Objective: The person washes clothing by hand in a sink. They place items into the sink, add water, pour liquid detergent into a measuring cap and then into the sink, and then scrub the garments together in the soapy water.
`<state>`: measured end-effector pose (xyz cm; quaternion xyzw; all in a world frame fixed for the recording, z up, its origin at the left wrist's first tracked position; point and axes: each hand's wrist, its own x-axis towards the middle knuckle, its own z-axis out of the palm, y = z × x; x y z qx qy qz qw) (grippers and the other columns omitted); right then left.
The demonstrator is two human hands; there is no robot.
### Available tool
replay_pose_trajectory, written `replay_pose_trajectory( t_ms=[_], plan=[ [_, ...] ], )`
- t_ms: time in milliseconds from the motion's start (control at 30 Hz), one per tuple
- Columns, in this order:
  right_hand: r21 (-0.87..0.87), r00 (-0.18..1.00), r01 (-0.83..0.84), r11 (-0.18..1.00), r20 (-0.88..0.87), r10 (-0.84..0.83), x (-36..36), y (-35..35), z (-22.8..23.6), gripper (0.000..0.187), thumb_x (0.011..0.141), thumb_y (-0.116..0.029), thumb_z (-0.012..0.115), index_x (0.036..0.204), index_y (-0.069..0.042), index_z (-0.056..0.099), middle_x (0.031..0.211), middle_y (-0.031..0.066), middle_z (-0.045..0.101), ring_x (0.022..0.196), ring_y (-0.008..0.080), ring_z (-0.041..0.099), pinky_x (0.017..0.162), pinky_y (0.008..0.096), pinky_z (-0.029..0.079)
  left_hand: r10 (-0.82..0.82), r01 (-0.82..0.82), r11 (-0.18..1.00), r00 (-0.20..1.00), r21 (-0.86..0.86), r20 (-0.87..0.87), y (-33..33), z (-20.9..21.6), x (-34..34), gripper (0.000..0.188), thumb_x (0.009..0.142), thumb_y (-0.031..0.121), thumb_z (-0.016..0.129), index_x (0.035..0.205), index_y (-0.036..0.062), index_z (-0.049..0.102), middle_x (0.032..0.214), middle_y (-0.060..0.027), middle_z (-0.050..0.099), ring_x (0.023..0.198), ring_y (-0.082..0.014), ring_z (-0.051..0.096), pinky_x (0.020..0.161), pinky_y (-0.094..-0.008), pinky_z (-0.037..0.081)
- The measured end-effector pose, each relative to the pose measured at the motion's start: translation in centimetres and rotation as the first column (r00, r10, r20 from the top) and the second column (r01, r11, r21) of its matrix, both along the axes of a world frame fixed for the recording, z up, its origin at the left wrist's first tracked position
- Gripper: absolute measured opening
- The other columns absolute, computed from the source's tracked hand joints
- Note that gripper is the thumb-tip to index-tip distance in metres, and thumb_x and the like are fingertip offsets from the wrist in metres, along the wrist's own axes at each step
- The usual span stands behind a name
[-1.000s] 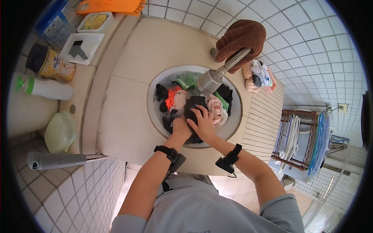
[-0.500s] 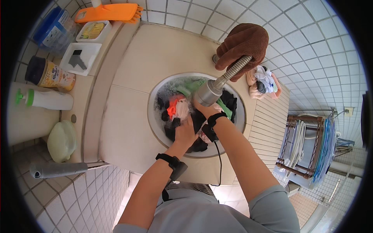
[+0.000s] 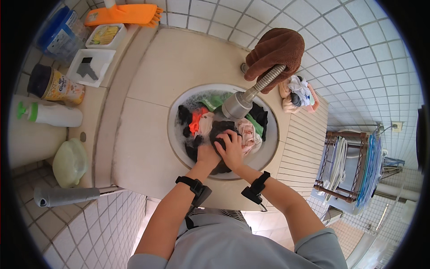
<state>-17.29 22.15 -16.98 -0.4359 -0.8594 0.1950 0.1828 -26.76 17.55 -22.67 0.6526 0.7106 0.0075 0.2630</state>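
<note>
Two hands (image 3: 207,155) (image 3: 232,151) touch one black cloth (image 3: 217,129) in one white basin (image 3: 270,145).

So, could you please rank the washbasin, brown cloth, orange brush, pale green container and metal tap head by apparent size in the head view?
1. Washbasin, clearly largest
2. Brown cloth
3. Orange brush and pale green container: different shapes, too alike in area to rank
4. Metal tap head, smallest

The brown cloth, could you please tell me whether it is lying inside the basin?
No, the brown cloth hangs draped over the faucet's ribbed metal neck, outside the basin.
</note>
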Motion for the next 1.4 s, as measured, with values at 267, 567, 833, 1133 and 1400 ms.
replay_pose_trajectory(
  t_ms=[267,567,833,1133,1400],
  plan=[
    [-0.199,0.999,0.048,0.979,0.030,-0.043,-1.3,8.0,-6.2,0.023,0.076,-0.017,0.063,0.095,-0.005,0.058,0.097,0.0170,0.056,0.087,0.0371,0.055,0.069,0.0439,0.045,0.117,-0.112,0.988,0.992,0.106,-0.044,0.4,2.8,0.6,0.074,0.069,0.042,0.069,0.120,-0.0065,0.046,0.100,-0.0152,0.058,0.079,-0.0253,0.064,0.062,-0.0331,0.051],
    [-0.122,0.998,0.000,0.992,0.068,0.008,2.6,14.8,-8.1,0.028,0.075,-0.029,0.064,0.095,-0.010,0.060,0.093,0.0162,0.063,0.095,0.0325,0.058,0.076,0.0379,0.047,0.071,-0.084,0.990,0.991,0.115,0.109,2.5,3.0,2.5,0.104,0.064,0.036,0.074,0.135,-0.0101,0.013,0.106,-0.0200,0.054,0.084,-0.0280,0.062,0.066,-0.0333,0.053],
    [-0.088,0.980,-0.181,0.979,0.065,0.187,0.2,0.1,2.9,0.033,0.078,-0.023,0.063,0.110,-0.018,0.056,0.118,0.0113,0.048,0.104,0.0324,0.045,0.090,0.0412,0.037,0.151,-0.181,0.975,0.965,0.128,0.216,0.2,1.3,-0.3,0.034,0.077,0.036,0.054,0.099,0.0105,0.062,0.096,-0.0115,0.064,0.086,-0.0252,0.064,0.069,-0.0366,0.051],
    [-0.053,0.992,-0.034,0.998,0.121,0.040,-2.7,3.5,1.0,0.019,0.078,-0.024,0.062,0.094,-0.014,0.061,0.101,0.0101,0.050,0.092,0.0315,0.052,0.067,0.0422,0.047,0.070,-0.071,0.997,0.997,-0.044,-0.018,0.0,2.6,-1.0,0.066,0.070,0.043,0.068,0.111,-0.0051,0.051,0.093,-0.0140,0.062,0.082,-0.0247,0.064,0.069,-0.0338,0.052],
    [-0.256,1.000,-0.011,0.967,0.006,0.013,-1.9,11.2,-5.9,0.026,0.080,-0.021,0.062,0.102,-0.008,0.056,0.103,0.0084,0.059,0.097,0.0273,0.056,0.079,0.0377,0.045,0.162,-0.161,0.987,0.984,-0.017,0.070,1.1,2.4,0.5,0.102,0.066,0.039,0.073,0.135,-0.0083,0.014,0.116,-0.0195,0.048,0.094,-0.0267,0.059,0.071,-0.0328,0.052]
  ],
)
